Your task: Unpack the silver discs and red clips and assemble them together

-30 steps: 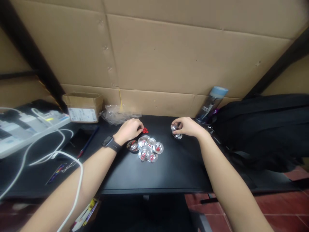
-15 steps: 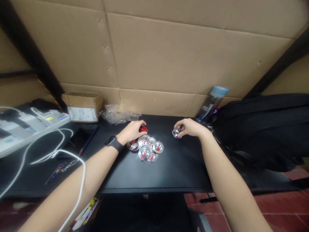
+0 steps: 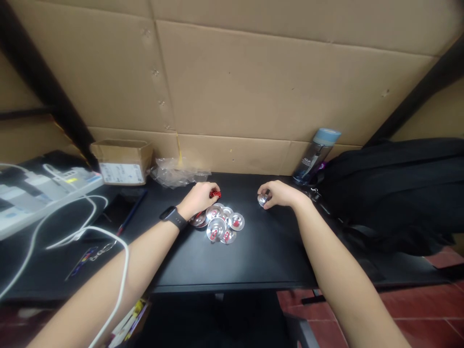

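Several small silver finger cymbals (image 3: 216, 229), domed discs with red cord at their middles, lie in an overlapping cluster on the black table (image 3: 261, 261). Just behind them, my left hand (image 3: 200, 197) is closed, thumb and fingers pinching a small bundle of red cord (image 3: 215, 194). Its wrist wears a dark watch (image 3: 173, 216). To the right, apart from the cluster, my right hand (image 3: 279, 192) grips a shiny finger cymbal (image 3: 262, 198) between thumb and fingers at table level. My fingers partly cover it, so I cannot tell whether more than one disc is held.
Crumpled clear plastic (image 3: 177, 172) and an open cardboard box (image 3: 123, 162) stand at the back left. A white power strip (image 3: 50, 200) and white cable (image 3: 125, 261) lie left, the cable crossing my left forearm. A blue-capped bottle (image 3: 316, 157) and black bag (image 3: 391, 193) are right.
My right fingers have turned slightly around the held metal, which shows less of its disc face. The red bundle looks more tightly gathered in my left fingers. The cluster stays put.
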### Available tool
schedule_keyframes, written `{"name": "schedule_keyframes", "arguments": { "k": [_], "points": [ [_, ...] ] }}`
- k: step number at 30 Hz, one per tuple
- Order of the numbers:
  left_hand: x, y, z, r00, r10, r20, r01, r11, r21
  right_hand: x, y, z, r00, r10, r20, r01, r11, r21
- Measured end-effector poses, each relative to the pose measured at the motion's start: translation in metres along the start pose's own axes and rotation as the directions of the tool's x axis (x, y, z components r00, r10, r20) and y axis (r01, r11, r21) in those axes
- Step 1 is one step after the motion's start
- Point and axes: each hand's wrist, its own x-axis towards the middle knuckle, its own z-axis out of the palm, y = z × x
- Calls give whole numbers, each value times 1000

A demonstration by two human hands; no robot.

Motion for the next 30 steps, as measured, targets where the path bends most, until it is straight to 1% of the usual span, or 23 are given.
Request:
{"name": "schedule_keyframes", "arguments": {
  "k": [5,14,19,26,30],
  "points": [
    [0,-1,0,1000,-7,-3,7,1000,4,0,2,0,1000,-1,25,1,1000,17],
    [-1,-5,3,1000,9,-10,-9,1000,19,-2,0,-1,1000,17,-9,-17,999,-31],
    [0,-6,4,1000,13,-10,-13,1000,10,-2,3,-3,1000,-11,19,11,1000,-20],
    [-1,-7,4,1000,20,-14,-20,1000,0,-4,8,-6,1000,-25,18,26,999,-28],
    [-1,-7,3,999,27,-18,-27,1000,-10,-4,1,-7,997,-70,12,70,998,-4]
  ]
}}
